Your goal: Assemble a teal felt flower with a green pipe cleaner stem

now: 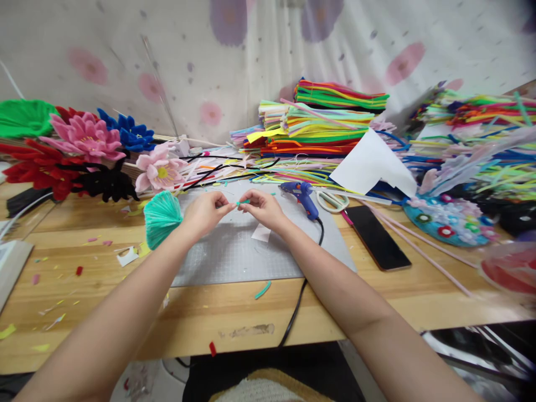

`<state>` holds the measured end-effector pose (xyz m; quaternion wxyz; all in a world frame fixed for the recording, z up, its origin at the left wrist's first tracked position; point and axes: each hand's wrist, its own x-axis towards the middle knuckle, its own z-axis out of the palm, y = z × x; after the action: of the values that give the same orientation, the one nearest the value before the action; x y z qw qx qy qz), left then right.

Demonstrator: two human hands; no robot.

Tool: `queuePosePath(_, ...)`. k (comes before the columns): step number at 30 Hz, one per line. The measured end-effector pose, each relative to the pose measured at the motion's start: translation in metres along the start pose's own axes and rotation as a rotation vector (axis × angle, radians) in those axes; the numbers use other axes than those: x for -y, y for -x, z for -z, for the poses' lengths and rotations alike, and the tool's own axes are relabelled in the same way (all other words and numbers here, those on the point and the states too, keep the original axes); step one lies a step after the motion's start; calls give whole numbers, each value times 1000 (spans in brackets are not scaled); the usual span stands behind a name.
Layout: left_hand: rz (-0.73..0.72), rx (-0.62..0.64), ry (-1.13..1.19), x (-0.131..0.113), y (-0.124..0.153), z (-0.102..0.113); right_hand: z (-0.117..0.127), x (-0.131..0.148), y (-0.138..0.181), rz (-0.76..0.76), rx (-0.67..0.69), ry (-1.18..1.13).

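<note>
Over the grey cutting mat (226, 262), a short teal piece of pipe cleaner (243, 202) is pinched between the fingertips of both hands. My left hand (209, 211) has thumb and index finger closed at its left end. From the other side my right hand (263, 209) grips it, with a bit of teal showing above the thumb. A teal fan-shaped pipe-cleaner piece (162, 219) sits just left of my left wrist. Behind my right hand lies a blue glue gun (302, 196). A small pale paper piece (261, 232) rests under my right wrist.
Pipe-cleaner flowers (90, 137) crowd the left. Bundles of coloured pipe cleaners (318, 125) are stacked at the back. Scissors (332, 201), a phone (379, 237) and a decorated blue piece (448, 220) lie to the right. The glue gun's black cord (298, 307) runs over the front edge.
</note>
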<state>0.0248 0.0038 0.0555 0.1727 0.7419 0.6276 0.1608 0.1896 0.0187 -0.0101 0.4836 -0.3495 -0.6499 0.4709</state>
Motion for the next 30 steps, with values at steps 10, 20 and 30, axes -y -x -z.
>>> queuePosePath(10,19,51,84,4,-3,0,0,7,1,10,14,24)
queuePosePath(20,18,106,211,6,-7,0,0,12,2,7,20,41)
queuePosePath(30,9,73,41,4,-5,3,-2,4,1,-29,3,9)
